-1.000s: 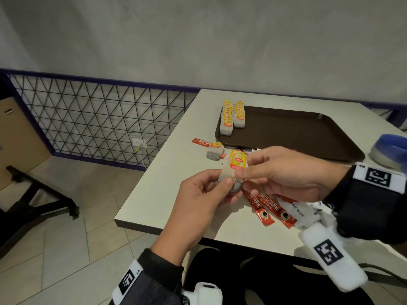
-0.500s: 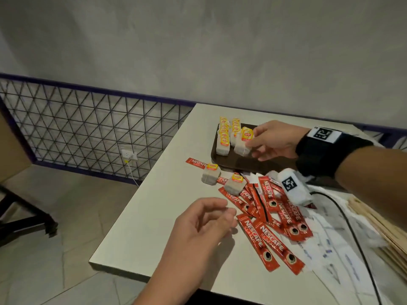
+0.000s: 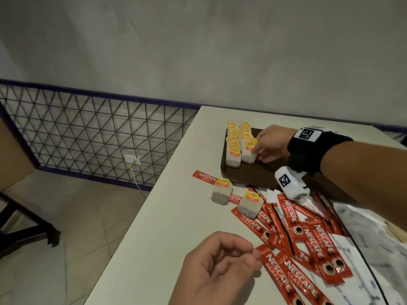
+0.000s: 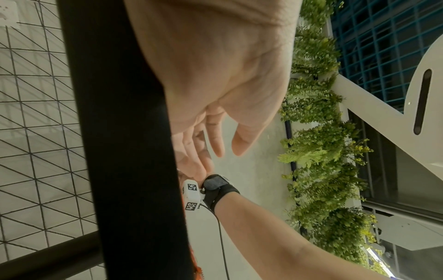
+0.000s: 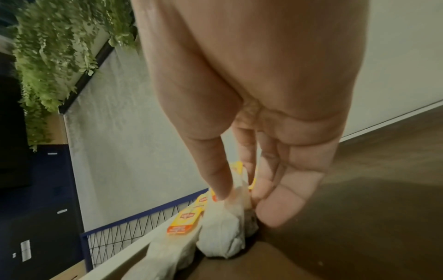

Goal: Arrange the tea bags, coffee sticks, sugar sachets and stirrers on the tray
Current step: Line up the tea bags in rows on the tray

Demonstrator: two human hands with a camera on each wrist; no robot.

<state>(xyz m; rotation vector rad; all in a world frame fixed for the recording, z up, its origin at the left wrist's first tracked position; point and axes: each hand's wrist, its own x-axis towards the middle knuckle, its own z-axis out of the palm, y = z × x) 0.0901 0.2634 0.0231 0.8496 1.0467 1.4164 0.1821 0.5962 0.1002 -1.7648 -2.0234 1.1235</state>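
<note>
A brown tray (image 3: 253, 175) lies at the far side of the white table (image 3: 165, 227). Two rows of yellow-tagged tea bags (image 3: 233, 146) stand at its left end. My right hand (image 3: 256, 151) pinches the front tea bag (image 3: 248, 153) of the right row; in the right wrist view the thumb and fingers (image 5: 242, 195) squeeze this tea bag (image 5: 223, 233) as it rests on the tray (image 5: 359, 208). Two loose tea bags (image 3: 221, 192) (image 3: 250, 204) sit on the table among red coffee sticks (image 3: 293, 219). My left hand (image 3: 246, 258) hovers near the front with loosely curled, empty fingers (image 4: 223, 149).
White sugar sachets (image 3: 272, 194) lie under the coffee sticks, and more white packets spread to the right. Wooden stirrers (image 3: 398, 235) peek in at the right edge. The table's left edge drops to the floor beside a metal lattice fence (image 3: 88, 133).
My right hand carried a tea bag from in front of me to the tray and set it at the front of the right row. The left hand let go and stayed near the front.
</note>
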